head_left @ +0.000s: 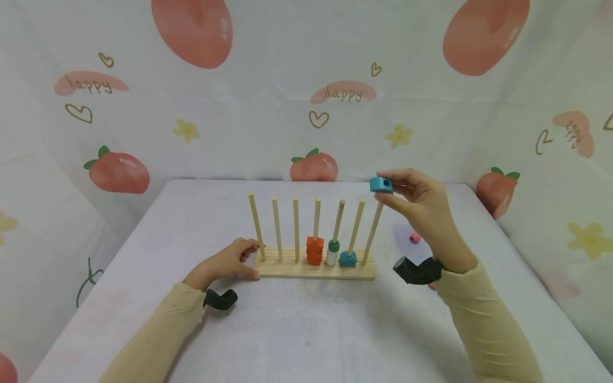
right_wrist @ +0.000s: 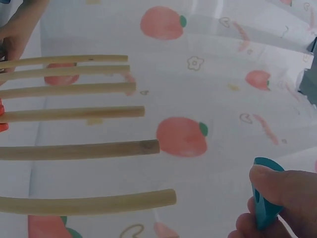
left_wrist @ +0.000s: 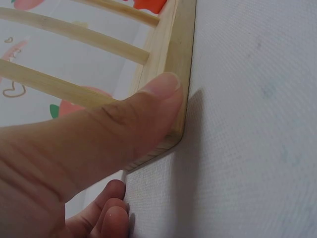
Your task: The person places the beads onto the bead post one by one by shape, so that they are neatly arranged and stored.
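A wooden peg stand with several upright pegs sits on the table. My left hand grips its left end, the thumb on the front edge and the fingers round the back. Raised over the rightmost peg, my right hand pinches a blue half-round wooden bead with a hole between thumb and fingers. In the right wrist view the bead is off to the side of the peg tips. Orange beads, a green bead above a white bead, and a blue bead sit on three pegs.
Right of the stand lies a small pink bead, and another reddish piece shows partly behind the right wrist's black camera mount. A patterned curtain hangs behind the white table.
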The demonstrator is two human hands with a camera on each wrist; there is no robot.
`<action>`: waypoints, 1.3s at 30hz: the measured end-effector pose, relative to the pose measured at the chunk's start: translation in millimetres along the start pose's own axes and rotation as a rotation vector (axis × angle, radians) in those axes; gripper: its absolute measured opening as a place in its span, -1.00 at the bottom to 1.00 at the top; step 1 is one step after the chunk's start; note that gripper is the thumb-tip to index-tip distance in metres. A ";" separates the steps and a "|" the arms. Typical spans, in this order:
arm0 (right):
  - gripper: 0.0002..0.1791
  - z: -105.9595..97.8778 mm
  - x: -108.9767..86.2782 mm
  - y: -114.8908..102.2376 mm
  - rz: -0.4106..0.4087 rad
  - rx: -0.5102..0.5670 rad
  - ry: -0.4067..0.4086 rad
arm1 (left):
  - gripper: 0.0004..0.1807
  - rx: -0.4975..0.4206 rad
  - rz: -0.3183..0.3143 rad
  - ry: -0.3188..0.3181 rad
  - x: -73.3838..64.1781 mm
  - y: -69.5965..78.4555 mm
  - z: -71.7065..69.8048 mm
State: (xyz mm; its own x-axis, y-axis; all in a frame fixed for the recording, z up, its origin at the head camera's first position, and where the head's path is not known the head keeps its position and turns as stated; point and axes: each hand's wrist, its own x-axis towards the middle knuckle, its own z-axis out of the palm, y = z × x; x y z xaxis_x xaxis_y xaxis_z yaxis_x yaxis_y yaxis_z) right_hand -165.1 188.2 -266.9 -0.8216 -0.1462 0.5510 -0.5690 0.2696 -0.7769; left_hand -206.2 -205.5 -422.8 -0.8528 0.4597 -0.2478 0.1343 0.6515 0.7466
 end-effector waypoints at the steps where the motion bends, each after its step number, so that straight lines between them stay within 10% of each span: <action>1: -0.62 1.4 1.5 0.8 0.001 -0.006 -0.003 | -0.15 0.004 0.005 -0.002 -0.1 0.3 0.2; 39: -0.65 16.0 0.7 21.1 0.046 -0.100 -0.187 | -0.17 -0.014 0.019 -0.006 -0.4 0.3 0.2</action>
State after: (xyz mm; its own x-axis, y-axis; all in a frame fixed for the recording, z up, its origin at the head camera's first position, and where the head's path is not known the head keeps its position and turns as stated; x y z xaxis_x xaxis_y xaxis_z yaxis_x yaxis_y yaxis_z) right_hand -178.2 178.6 -287.8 -0.8443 -0.3030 0.4421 -0.5318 0.3717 -0.7609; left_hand -205.7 -205.3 -422.6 -0.8473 0.4753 -0.2371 0.1432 0.6342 0.7598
